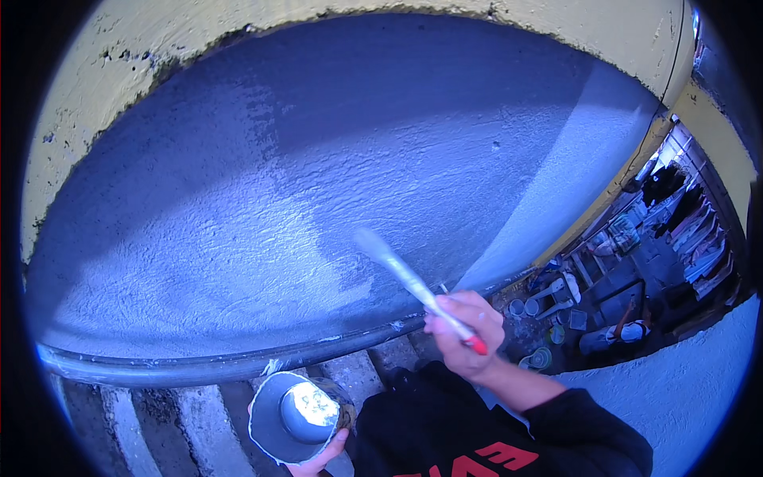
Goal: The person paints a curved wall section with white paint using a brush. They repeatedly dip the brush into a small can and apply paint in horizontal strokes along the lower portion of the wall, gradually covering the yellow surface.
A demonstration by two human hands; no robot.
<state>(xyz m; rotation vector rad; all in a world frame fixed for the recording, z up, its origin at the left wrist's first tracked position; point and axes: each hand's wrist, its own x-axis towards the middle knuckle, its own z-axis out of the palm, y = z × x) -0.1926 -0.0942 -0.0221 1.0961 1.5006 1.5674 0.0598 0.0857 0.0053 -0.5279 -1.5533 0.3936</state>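
Note:
My right hand (468, 334) grips the handle of a paintbrush (411, 280) with a red tip. Its pale bristles point up and left, in front of a rough plastered wall (393, 179); whether they touch it I cannot tell. A lighter coat covers the wall's lower left, and a greyer surface lies above and right of it. Low in the view, my left hand (325, 456) holds a cut-open plastic container (268, 417) by its side, with white paint (313, 403) inside. Part of that hand is hidden behind the container.
A long pipe (197, 369) runs along the wall's foot, above stair steps (202, 417). Yellow painted masonry (149, 36) borders the wall above. Down at the right are a person (626, 331), buckets (539, 358), a white plastic chair (557, 292) and hanging clothes (706, 238).

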